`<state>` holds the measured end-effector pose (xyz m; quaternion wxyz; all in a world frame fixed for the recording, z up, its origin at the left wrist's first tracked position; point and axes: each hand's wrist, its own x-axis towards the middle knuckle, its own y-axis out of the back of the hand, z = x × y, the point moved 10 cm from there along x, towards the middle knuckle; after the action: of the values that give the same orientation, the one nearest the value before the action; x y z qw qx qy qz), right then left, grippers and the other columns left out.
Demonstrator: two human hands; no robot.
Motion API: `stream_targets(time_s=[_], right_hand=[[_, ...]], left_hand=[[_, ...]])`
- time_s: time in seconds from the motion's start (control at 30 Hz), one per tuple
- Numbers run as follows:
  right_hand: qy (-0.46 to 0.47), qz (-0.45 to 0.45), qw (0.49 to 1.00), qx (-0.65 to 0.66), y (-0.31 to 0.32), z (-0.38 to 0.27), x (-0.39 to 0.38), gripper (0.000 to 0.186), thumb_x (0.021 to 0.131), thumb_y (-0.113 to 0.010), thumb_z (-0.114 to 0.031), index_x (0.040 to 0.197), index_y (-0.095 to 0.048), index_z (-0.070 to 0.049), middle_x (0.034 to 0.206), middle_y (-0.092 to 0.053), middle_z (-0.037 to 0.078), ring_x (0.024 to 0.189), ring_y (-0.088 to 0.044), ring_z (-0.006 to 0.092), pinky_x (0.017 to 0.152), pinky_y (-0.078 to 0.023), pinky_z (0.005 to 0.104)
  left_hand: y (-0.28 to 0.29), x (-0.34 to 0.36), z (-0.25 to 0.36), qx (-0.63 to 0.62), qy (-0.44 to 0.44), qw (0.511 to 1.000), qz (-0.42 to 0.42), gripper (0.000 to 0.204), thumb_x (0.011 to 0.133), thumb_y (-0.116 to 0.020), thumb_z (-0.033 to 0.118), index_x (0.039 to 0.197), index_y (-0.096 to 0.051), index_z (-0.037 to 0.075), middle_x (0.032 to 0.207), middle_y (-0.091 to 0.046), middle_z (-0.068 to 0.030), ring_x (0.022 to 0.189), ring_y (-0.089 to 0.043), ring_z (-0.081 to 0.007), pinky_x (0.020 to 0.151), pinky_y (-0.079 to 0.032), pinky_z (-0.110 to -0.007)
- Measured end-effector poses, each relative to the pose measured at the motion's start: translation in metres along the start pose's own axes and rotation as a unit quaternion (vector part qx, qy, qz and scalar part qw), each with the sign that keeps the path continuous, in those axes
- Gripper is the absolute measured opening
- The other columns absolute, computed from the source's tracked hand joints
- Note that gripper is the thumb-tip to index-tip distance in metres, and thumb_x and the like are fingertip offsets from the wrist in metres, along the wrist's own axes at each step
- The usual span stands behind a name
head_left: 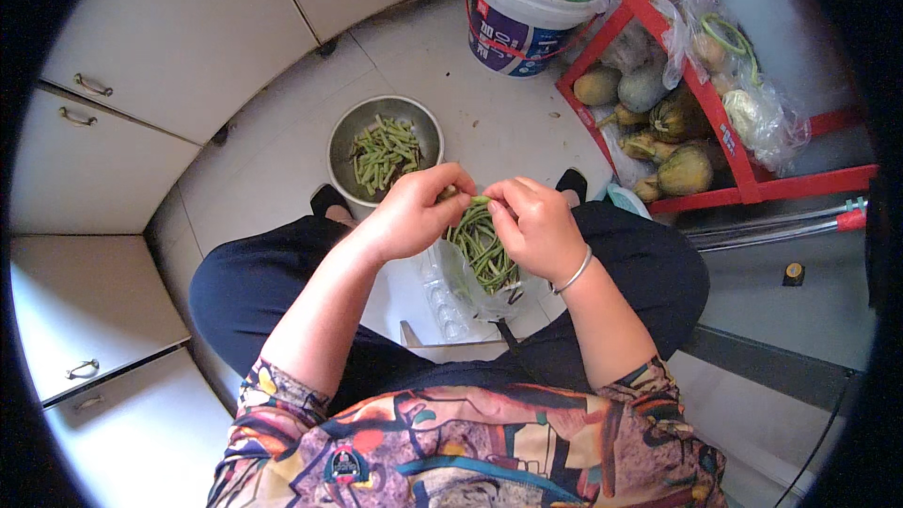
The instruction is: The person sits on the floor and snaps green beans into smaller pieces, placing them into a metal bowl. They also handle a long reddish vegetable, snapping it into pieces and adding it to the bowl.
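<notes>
My left hand (423, 207) and my right hand (527, 221) meet above a clear plastic bag of long green beans (484, 259), both with fingers pinched on a short green bean (478, 199) held between them. A silver bracelet circles my right wrist. Just beyond my hands, a steel bowl (341, 136) on the floor holds several cut bean pieces (384, 146). The bag lies between my legs, over a pale surface.
A white bucket of vegetable scraps (522, 42) stands at the back. On the right, a red rack (748, 165) holds squashes (687, 167) and bagged produce, with metal tubes (781, 230) beside it. White cabinets (160, 28) line the left. My feet rest either side of the bowl.
</notes>
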<state>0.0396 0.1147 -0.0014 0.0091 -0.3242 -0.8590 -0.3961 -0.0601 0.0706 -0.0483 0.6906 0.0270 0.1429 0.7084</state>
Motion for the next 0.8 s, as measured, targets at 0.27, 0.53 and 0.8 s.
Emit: stream_targets(time_s=[0.27, 0.53, 0.8], right_hand=[[-0.053, -0.03, 0.998, 0.029, -0.017, 0.015, -0.009, 0.008, 0.071, -0.061, -0.005, 0.076, -0.055, -0.001, 0.068, -0.057, 0.014, 0.06, -0.058, 0.0287, 0.055, -0.047, 0.0361], [-0.183, -0.05, 0.949, 0.253, -0.024, 0.038, -0.021, 0.007, 0.075, -0.06, -0.006, 0.075, -0.056, 0.0, 0.064, -0.052, -0.002, 0.056, -0.048, 0.0046, 0.05, -0.04, 0.0219], [-0.282, -0.073, 0.823, 0.487, -0.045, 0.045, -0.032, 0.008, 0.083, -0.054, -0.01, 0.079, -0.055, -0.003, 0.062, -0.048, -0.004, 0.051, -0.041, 0.0026, 0.045, -0.034, 0.0206]], left_hand=[[-0.024, -0.012, 0.034, 0.4, -0.177, 0.898, 0.049, 0.011, 0.075, -0.06, 0.013, 0.08, -0.052, 0.008, 0.068, -0.057, -0.0092, 0.065, -0.06, -0.0304, 0.053, -0.047, -0.04], [-0.029, -0.023, 0.055, 0.382, -0.265, 0.883, 0.063, 0.008, 0.071, -0.057, 0.008, 0.076, -0.051, 0.008, 0.065, -0.054, -0.0078, 0.061, -0.059, -0.0283, 0.05, -0.047, -0.038], [-0.025, -0.022, 0.044, 0.292, -0.241, 0.923, 0.069, 0.008, 0.078, -0.06, 0.007, 0.082, -0.053, 0.005, 0.069, -0.057, -0.0114, 0.063, -0.059, -0.031, 0.053, -0.046, -0.038]])
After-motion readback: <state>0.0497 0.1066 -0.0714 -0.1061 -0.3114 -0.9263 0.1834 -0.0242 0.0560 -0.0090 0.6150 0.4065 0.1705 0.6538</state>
